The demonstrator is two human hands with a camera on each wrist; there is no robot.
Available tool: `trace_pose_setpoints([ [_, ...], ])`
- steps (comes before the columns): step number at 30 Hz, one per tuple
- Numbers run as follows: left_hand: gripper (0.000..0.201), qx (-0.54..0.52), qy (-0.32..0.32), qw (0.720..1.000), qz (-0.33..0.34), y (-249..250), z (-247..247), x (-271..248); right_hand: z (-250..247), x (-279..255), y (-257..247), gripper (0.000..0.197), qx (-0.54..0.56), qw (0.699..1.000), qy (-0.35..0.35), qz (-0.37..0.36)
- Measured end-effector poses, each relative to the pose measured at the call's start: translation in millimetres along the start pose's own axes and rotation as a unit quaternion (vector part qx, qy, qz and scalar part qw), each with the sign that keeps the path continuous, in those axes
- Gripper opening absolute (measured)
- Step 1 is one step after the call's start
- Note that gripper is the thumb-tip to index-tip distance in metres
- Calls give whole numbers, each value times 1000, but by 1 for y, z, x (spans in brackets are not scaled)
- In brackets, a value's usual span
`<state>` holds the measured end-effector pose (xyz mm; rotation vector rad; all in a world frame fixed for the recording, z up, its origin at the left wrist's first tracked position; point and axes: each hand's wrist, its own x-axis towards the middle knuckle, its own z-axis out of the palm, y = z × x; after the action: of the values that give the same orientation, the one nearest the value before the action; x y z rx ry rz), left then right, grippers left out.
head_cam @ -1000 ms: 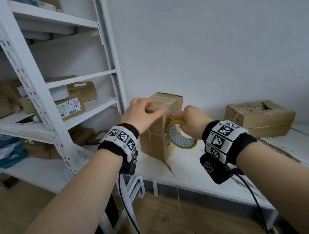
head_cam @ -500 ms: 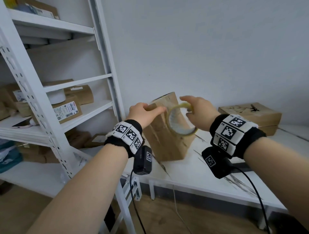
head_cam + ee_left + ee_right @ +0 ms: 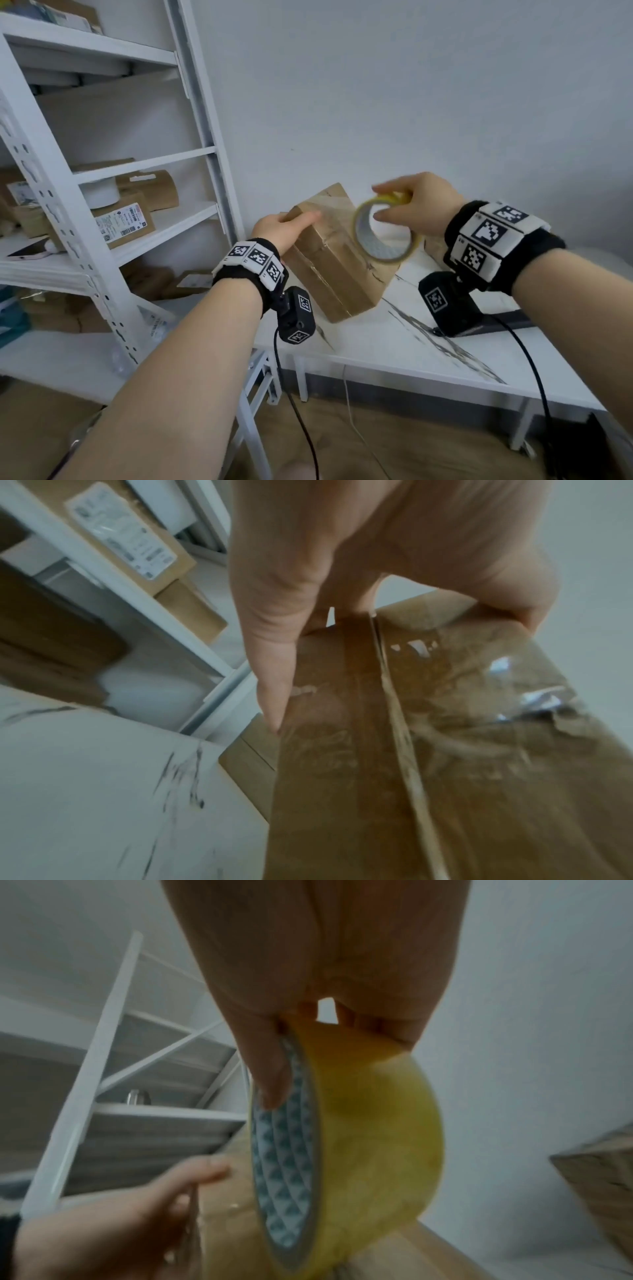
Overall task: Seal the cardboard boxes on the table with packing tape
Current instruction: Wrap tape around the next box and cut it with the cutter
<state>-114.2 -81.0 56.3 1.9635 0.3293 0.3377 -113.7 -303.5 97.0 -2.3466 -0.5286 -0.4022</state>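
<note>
Tilted further now, taped cardboard box [image 3: 329, 260] (glossy strip) under both hands.

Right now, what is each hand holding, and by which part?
The right hand pinches the yellow roll of packing tape at its top rim, thumb inside the core. The left hand grips the tilted brown cardboard box at its upper end.

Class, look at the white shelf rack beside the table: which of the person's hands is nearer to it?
Left. The left hand grips the cardboard box just beside the shelf rack; the right hand holds the tape roll beyond the box.
</note>
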Motion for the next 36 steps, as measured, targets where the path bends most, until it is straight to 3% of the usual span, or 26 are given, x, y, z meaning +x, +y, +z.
trace_pose_setpoints([
  [4, 40, 1, -37, 999, -5, 2, -5, -3, 15, -17, 17, 48, -17, 999, -37, 22],
  [14, 37, -30, -31, 999, -21, -4, -10, 1, 28, -28, 26, 81, -93, 988, -124, 20],
  [19, 47, -54, -15, 996, -71, -14, -16, 4, 32, -29, 33, 72, 102, 995, -7, 14],
  [23, 81, -98, -13, 985, -140, -32, -23, 6, 42, -21, 27, 48, 178, 983, 25, -25],
  [27, 90, -109, -16, 980, -164, -42, -26, 6, 40, -17, 26, 39, 73, 997, -8, -30],
  [31, 121, -91, -5, 983, -157, -42, -26, 10, 20, -13, 22, 41, -22, 997, -76, -14],
  [34, 132, -110, 0, 980, -168, -50, -26, 12, 7, -19, 27, 44, -180, 971, -159, 2],
  [36, 129, -131, -3, 974, -185, -56, -26, 14, 11, -27, 33, 45, -220, 959, -178, 14],
])
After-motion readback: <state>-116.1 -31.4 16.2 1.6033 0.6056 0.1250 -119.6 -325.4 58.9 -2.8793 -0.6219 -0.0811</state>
